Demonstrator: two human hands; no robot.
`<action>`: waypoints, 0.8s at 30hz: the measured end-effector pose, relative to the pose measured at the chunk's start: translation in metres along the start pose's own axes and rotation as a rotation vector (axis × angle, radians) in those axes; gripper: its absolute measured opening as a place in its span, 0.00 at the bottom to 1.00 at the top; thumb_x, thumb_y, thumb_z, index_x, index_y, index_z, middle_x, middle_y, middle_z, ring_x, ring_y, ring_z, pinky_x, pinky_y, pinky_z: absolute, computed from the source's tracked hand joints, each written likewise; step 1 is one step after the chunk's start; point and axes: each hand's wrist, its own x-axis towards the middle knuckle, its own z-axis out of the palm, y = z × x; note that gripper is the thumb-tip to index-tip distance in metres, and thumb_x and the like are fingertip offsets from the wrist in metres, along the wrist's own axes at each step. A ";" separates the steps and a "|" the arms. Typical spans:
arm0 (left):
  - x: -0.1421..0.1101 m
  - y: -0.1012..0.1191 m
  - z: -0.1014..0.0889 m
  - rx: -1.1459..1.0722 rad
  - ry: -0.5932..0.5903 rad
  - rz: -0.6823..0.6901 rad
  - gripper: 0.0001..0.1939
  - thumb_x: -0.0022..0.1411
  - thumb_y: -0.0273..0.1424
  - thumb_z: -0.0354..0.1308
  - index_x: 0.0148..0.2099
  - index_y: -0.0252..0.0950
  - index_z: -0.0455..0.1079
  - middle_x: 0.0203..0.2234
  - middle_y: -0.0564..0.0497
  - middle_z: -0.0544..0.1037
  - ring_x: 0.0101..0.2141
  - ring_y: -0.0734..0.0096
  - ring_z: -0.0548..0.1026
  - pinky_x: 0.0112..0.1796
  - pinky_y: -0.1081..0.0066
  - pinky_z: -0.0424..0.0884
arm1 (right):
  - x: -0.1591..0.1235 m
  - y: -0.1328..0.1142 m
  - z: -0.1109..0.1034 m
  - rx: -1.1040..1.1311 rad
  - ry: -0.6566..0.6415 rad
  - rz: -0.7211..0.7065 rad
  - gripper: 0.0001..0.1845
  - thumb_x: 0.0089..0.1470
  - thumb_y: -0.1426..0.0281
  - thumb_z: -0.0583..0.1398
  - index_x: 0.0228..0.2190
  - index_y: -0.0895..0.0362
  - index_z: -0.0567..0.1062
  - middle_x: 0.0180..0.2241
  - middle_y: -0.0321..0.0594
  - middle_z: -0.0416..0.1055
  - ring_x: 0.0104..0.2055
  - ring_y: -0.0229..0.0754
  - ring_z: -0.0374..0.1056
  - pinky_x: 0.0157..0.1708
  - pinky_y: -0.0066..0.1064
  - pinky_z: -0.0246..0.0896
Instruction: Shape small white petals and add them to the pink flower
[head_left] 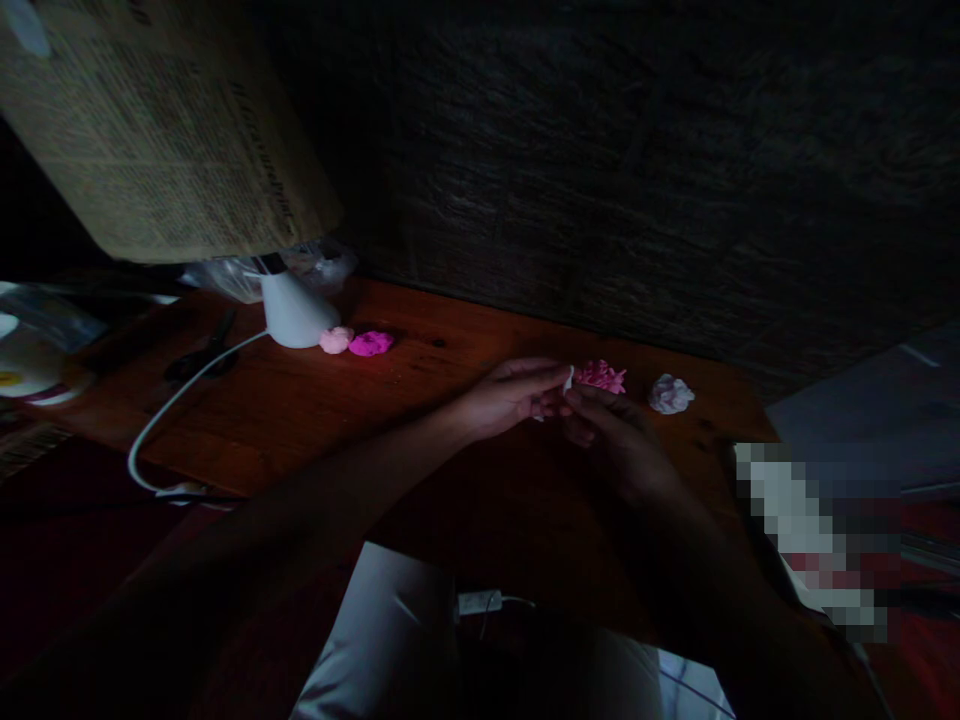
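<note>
My left hand and my right hand meet over the wooden table, fingers pinched together on a small white piece between them. Just behind the fingertips lies a pink flower-like clay shape. A crumpled white lump lies to its right.
A white lamp base with a cable stands at the back left, beside a pale pink lump and a magenta lump. Dark scissors lie further left. A newspaper sheet hangs above. A white sheet lies near me.
</note>
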 end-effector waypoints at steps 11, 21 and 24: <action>-0.002 0.001 0.005 0.030 0.045 0.063 0.18 0.50 0.41 0.72 0.35 0.32 0.76 0.21 0.56 0.70 0.23 0.81 0.67 0.26 0.77 0.62 | 0.000 0.000 0.000 0.007 -0.009 -0.011 0.10 0.46 0.62 0.71 0.26 0.56 0.81 0.25 0.34 0.70 0.21 0.28 0.50 0.20 0.26 0.41; -0.003 0.002 0.005 0.011 0.090 0.027 0.16 0.48 0.37 0.73 0.37 0.33 0.77 0.25 0.53 0.74 0.25 0.80 0.69 0.29 0.76 0.65 | 0.000 0.000 0.001 0.003 0.027 -0.011 0.10 0.45 0.63 0.72 0.28 0.55 0.81 0.24 0.34 0.69 0.21 0.29 0.50 0.19 0.26 0.41; -0.003 0.001 0.005 -0.015 0.084 0.036 0.16 0.48 0.36 0.73 0.36 0.33 0.77 0.25 0.54 0.74 0.25 0.80 0.69 0.29 0.76 0.65 | 0.000 -0.001 0.002 0.000 0.027 -0.008 0.11 0.45 0.62 0.72 0.27 0.56 0.81 0.24 0.34 0.69 0.21 0.29 0.50 0.19 0.26 0.41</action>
